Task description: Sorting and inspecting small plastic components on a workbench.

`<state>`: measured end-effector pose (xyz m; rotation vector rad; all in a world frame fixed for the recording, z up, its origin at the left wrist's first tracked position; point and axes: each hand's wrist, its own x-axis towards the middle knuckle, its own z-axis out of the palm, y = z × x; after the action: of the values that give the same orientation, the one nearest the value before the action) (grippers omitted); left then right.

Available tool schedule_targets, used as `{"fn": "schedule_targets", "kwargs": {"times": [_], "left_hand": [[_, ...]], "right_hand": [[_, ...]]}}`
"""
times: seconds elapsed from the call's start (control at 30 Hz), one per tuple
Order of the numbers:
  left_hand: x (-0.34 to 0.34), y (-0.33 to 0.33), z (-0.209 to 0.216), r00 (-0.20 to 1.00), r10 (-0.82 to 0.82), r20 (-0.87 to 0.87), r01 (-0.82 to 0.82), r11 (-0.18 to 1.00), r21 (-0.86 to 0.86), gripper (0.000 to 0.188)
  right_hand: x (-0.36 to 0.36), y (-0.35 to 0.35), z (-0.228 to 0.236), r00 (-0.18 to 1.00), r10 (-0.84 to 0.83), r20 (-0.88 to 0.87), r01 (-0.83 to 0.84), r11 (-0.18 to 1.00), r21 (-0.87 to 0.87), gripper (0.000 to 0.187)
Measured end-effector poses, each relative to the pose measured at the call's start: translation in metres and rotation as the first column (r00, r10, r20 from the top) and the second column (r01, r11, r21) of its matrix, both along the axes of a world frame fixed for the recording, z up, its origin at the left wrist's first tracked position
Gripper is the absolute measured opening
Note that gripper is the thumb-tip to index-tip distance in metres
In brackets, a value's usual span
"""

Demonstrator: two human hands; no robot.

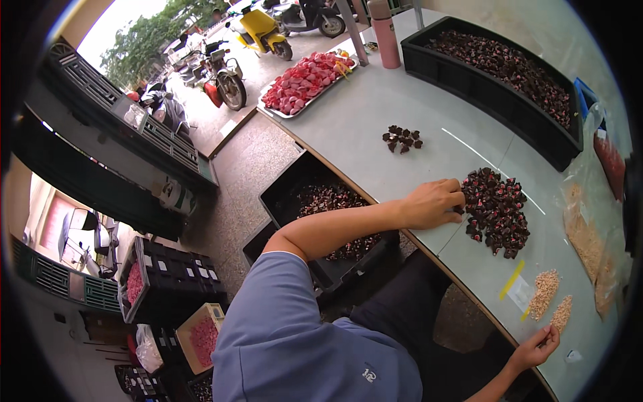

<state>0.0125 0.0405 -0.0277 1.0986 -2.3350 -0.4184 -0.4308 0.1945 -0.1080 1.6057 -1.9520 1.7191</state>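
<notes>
On the pale table lies a heap of small dark brown pieces with pink-red centres (495, 213). At its left edge, my left hand (434, 203) is closed, fingers curled down, with a dark piece at the fingertips. Further away sits a smaller cluster of similar dark pieces (402, 138). Lower right, my right hand (538, 347) pinches at the near end of a small beige heap of tiny pellets (561, 313); what is between its fingertips is too small to make out. Beside that is a second beige pellet heap (545, 289), next to a white label with yellow tape (518, 291).
A long black crate (489, 87) of dark pieces, a pink bottle (384, 35) and a tray of red-pink pieces (305, 84) stand along the far side. Clear bags (584, 231) of beige pellets lie right. Black bins (288, 184) sit below the table edge.
</notes>
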Motion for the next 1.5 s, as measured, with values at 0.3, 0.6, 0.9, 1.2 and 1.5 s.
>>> {"fn": "schedule_targets", "kwargs": {"times": [0.3, 0.6, 0.9, 1.2, 1.5], "left_hand": [[-0.028, 0.034, 0.048, 0.895, -0.203, -0.396, 0.359, 0.855, 0.374, 0.026], [-0.14, 0.008, 0.028, 0.567, -0.643, -0.515, 0.717, 0.077, 0.693, 0.024], [-0.156, -0.001, -0.002, 0.515, -0.542, -0.664, 0.713, -0.16, 0.683, 0.025], [-0.148, -0.007, 0.0, 0.529, -0.475, -0.704, 0.703, -0.218, 0.676, 0.024], [-0.147, -0.007, -0.004, 0.544, -0.418, -0.727, 0.699, -0.254, 0.669, 0.026]], "right_hand": [[-0.003, 0.004, -0.005, 1.0, -0.005, 0.013, 0.005, 1.0, 0.015, 0.019], [0.003, 0.002, 0.0, 0.997, 0.017, 0.071, -0.02, 0.999, 0.036, 0.024], [-0.003, 0.01, -0.001, 1.0, -0.004, 0.018, 0.002, 0.997, 0.081, 0.023], [-0.014, 0.011, -0.01, 0.999, -0.027, -0.025, 0.029, 0.997, 0.066, 0.022], [-0.006, 0.015, -0.004, 1.0, -0.014, -0.027, 0.016, 0.996, 0.09, 0.021]]}}
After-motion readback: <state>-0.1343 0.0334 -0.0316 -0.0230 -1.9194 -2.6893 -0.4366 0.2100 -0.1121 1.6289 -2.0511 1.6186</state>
